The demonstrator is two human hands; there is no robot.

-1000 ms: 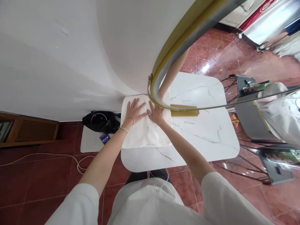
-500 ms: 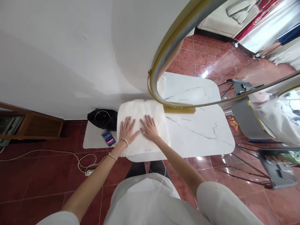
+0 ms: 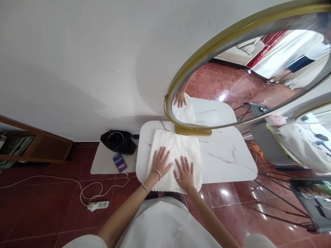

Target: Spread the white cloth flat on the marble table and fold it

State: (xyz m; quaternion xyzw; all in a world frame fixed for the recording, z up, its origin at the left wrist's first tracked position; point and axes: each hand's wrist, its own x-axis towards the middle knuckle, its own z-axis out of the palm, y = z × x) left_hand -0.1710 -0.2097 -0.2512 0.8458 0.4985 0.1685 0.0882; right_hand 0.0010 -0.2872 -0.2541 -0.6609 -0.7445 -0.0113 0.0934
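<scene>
From the head view I see both hands lying flat, fingers spread wide, palms down on a white towel (image 3: pixel 176 155). My left hand (image 3: pixel 160 163) presses the cloth near its left middle, with 2 thin bracelets at the wrist. My right hand (image 3: pixel 184 175) rests just beside it, nearer the towel's scalloped near edge, with a ring on 1 finger. Neither hand pinches or grips anything; they only press down on the fabric.

The towel is spread on the left half of a white marbled surface (image 3: pixel 227 158), its near edge hanging slightly over the rim toward me. Just behind it stands a round gold-framed mirror (image 3: pixel 207 58) on a gold base (image 3: pixel 193 130), leaning at the wall; its glass reflects a hand on the cloth.

On the red tiled floor to the left lie a black bag (image 3: pixel 118 141), a phone (image 3: pixel 120 163) on a pale mat, and a power strip (image 3: pixel 98 205) with a looping white cable. A metal-framed chair (image 3: pixel 305 203) stands to the right.
</scene>
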